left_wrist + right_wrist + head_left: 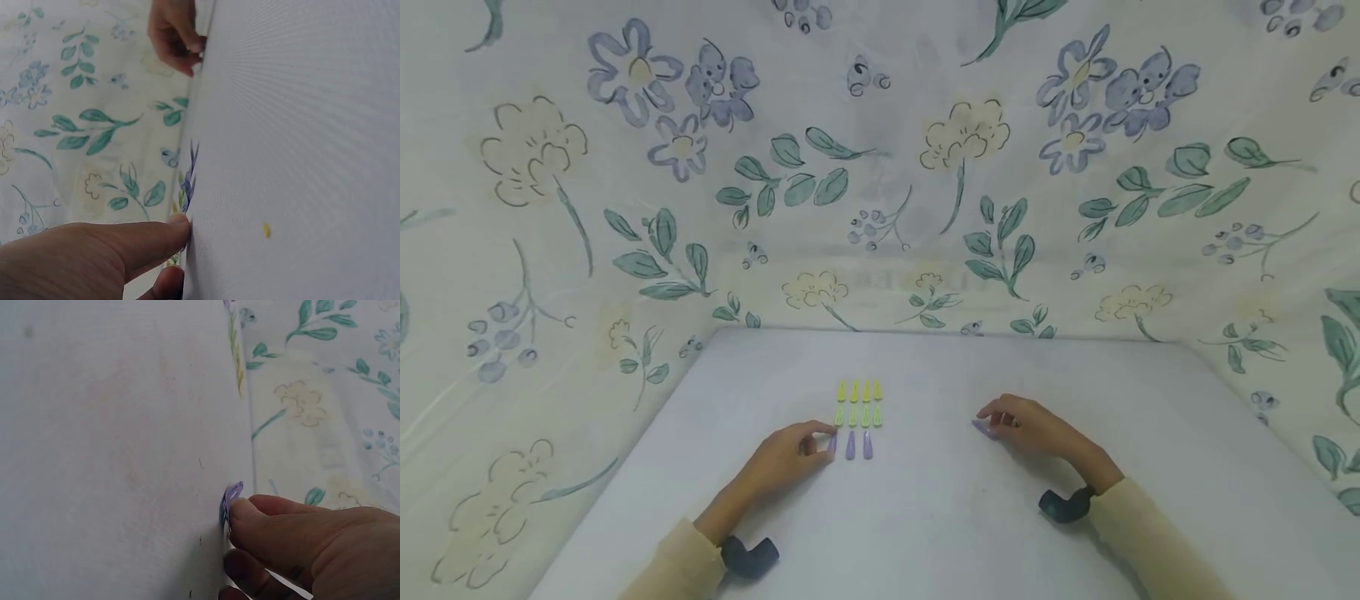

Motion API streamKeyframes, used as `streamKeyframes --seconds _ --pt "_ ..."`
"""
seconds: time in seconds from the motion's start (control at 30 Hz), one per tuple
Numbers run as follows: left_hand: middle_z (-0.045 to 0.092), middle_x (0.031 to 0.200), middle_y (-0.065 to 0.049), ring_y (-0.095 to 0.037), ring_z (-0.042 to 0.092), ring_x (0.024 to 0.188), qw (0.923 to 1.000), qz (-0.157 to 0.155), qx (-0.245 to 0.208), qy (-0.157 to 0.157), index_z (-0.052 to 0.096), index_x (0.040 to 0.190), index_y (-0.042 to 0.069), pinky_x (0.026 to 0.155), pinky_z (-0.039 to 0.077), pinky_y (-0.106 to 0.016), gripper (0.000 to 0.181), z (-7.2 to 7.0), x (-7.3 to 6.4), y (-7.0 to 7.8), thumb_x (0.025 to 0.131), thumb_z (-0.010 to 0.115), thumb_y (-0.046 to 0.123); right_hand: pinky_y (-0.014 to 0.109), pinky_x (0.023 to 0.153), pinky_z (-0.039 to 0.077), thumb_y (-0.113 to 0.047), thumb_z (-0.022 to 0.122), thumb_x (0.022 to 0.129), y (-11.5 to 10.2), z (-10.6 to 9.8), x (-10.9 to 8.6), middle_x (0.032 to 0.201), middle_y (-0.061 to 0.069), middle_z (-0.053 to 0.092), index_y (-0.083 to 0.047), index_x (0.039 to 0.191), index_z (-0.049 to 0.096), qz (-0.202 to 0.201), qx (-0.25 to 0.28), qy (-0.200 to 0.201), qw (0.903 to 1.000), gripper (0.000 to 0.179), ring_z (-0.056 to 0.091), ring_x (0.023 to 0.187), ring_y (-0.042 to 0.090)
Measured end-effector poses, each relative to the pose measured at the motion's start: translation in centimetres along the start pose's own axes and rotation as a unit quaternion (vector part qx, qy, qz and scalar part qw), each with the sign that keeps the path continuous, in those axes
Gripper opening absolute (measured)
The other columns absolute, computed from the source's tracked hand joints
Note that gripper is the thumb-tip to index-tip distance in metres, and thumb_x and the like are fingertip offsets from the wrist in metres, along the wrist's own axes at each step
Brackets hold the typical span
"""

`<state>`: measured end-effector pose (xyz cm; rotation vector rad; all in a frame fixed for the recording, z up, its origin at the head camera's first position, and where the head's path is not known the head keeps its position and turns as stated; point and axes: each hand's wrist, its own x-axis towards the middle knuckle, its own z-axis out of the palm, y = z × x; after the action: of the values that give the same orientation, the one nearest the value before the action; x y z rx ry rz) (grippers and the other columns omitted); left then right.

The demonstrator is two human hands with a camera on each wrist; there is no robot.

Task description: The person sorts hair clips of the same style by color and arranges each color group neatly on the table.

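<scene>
On the white table lie rows of small snap hair clips: several yellow clips [853, 392] at the back, several green clips [853, 416] in the middle, and three purple ones in front. My left hand [786, 454] holds the leftmost purple hair clip [832, 445] between thumb and forefinger, at the row's end. Beside it are two other purple clips [859, 445]. Well to the right, my right hand [1026, 427] pinches another purple hair clip [232, 495] just over the table. In the left wrist view, the thumb mostly hides the left clip.
The white table [925, 517] ends at a floral-print sheet [895, 217] that rises behind and at both sides. A dark wrist device [751, 557] sits under the left sleeve, another dark wrist device [1066, 505] by the right. A small yellow spot [267, 230] shows in the left wrist view.
</scene>
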<state>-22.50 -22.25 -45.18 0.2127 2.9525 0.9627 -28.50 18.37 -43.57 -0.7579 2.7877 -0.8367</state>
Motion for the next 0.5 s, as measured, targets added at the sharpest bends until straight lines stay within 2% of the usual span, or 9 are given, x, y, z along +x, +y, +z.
streamKeyframes --seconds 0.07,0.27,0.5 --pt "0.056 0.076 0.008 -0.01 0.05 0.069 1.0 0.0 0.0 -0.002 0.068 0.124 0.026 0.063 0.04 -0.025 0.038 -0.05 0.01 -0.04 0.087 0.077 0.025 0.025 0.075 0.05 -0.007 0.068 0.092 0.1 0.19 0.1 0.098 -0.004 0.062 -0.015 0.121 0.068 0.009 0.0 -0.005 1.0 0.03 0.056 0.09 0.012" --pt "0.056 0.076 0.008 -0.01 0.05 0.069 1.0 0.006 0.004 -0.002 0.068 0.124 0.026 0.064 0.04 -0.025 0.038 -0.21 0.37 -0.19 0.087 0.077 0.024 0.023 0.073 0.049 -0.009 0.071 0.091 0.17 0.21 0.3 0.097 -0.006 0.061 -0.018 0.131 0.064 -0.003 -0.007 -0.01 0.9999 0.042 0.054 0.085 0.01" --pt "0.055 0.074 0.009 -0.009 0.049 0.067 0.9998 0.017 0.006 -0.001 0.069 0.124 0.025 0.063 0.04 -0.024 0.038 -0.36 0.85 -0.51 0.087 0.078 0.024 0.024 0.075 0.049 -0.016 0.071 0.092 -0.1 -0.21 0.25 0.097 -0.007 0.061 -0.02 0.124 0.069 0.007 -0.003 -0.016 0.9999 0.032 0.053 0.086 0.011"
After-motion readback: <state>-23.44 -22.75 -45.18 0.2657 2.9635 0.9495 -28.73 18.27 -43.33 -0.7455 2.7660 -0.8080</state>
